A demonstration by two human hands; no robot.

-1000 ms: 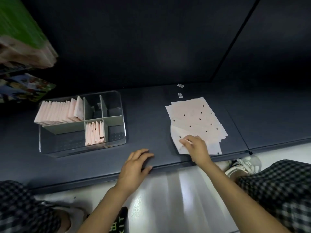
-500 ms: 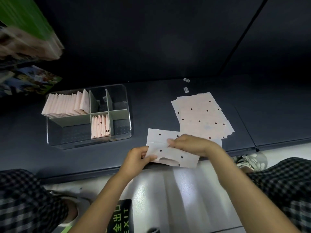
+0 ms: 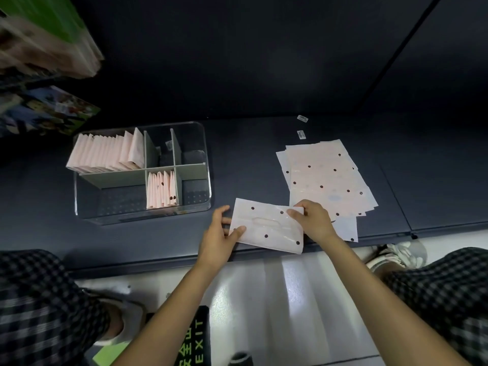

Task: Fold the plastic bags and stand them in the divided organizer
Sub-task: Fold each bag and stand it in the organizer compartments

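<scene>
A pale pink plastic bag (image 3: 266, 228) with dark dots and a cut-out handle lies flat near the front edge of the dark shelf. My left hand (image 3: 219, 233) pinches its left edge, and my right hand (image 3: 314, 220) grips its upper right corner. To the right lies a stack of flat dotted bags (image 3: 327, 178). The clear divided organizer (image 3: 206, 180) stands to the left. Folded bags stand upright in its back left compartment (image 3: 105, 154) and in its front middle compartment (image 3: 161, 190).
Two small labels (image 3: 302, 126) lie on the shelf behind the stack. Boxes and printed packs (image 3: 45, 75) hang over the far left. Below the shelf edge are a pale floor, my shoes, checked trouser legs and a green EXIT sign (image 3: 192, 339).
My right hand pulled one bag off the stack toward the shelf's middle front. My left hand came off the shelf and took the bag's left edge.
</scene>
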